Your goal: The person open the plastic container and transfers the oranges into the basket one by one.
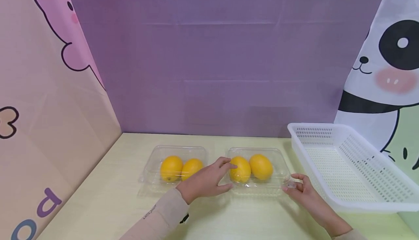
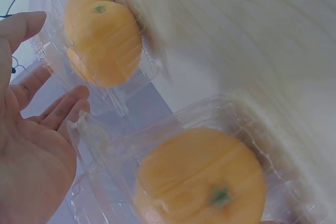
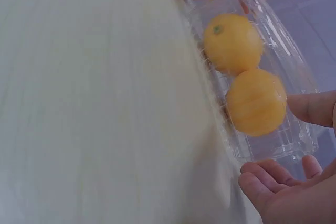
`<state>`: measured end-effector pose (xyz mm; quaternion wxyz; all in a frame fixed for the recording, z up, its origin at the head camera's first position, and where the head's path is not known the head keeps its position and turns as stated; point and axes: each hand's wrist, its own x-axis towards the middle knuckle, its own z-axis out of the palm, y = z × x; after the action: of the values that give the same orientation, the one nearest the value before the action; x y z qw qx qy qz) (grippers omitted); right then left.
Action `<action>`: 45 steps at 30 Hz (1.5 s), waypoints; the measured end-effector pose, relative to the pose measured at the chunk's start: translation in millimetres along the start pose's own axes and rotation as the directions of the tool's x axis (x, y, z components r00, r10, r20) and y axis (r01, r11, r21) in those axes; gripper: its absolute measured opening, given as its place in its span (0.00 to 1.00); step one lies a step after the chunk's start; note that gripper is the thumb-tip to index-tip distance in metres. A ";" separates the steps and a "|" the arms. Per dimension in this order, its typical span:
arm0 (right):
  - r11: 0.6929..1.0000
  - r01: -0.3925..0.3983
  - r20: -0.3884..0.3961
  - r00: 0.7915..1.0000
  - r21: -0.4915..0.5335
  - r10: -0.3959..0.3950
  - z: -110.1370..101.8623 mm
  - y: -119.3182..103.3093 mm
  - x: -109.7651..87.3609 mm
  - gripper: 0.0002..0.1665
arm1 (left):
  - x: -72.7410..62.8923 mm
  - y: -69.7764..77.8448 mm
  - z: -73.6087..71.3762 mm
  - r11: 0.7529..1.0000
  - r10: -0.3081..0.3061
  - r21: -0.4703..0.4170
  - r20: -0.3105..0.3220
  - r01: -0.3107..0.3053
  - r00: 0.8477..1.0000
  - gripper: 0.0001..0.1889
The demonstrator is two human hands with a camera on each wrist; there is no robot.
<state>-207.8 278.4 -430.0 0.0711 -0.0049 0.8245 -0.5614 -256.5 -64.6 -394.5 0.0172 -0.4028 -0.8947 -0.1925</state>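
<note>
Two oranges (image 1: pixel 260 167) sit side by side in a clear plastic fruit box (image 1: pixel 266 189) at the middle of the table. My right hand (image 1: pixel 304 192) pinches the near right corner of this box between thumb and fingers. At the box's left end is my left hand (image 1: pixel 209 180), its fingers extended and fingertips overlapping the plastic beside the left orange (image 3: pixel 232 44). A second clear plastic box (image 1: pixel 154 185) stands to the left, also with two oranges (image 1: pixel 171 168); my left wrist and hand partly cover its right side. Clear plastic lies over the fruit in both boxes.
A white perforated basket (image 1: pixel 343 203) stands at the right, close beside my right hand. Behind the pale table (image 1: pixel 98 196) hangs a purple cloth (image 1: pixel 209 69). Printed cartoon panels border the table on the left (image 1: pixel 49 123) and right (image 1: pixel 389 80).
</note>
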 end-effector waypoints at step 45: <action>0.999 0.024 -0.043 0.999 -0.025 -0.025 0.9 -8.2 -0.5 0.32 | 0.7 1.1 -0.6 1.000 -0.003 -0.008 -0.012 0.003 1.000 0.28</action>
<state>-207.9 274.5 -422.7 0.0465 -0.0039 0.8325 -0.5520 -256.2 -63.7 -393.4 0.0209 -0.4002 -0.8944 -0.1987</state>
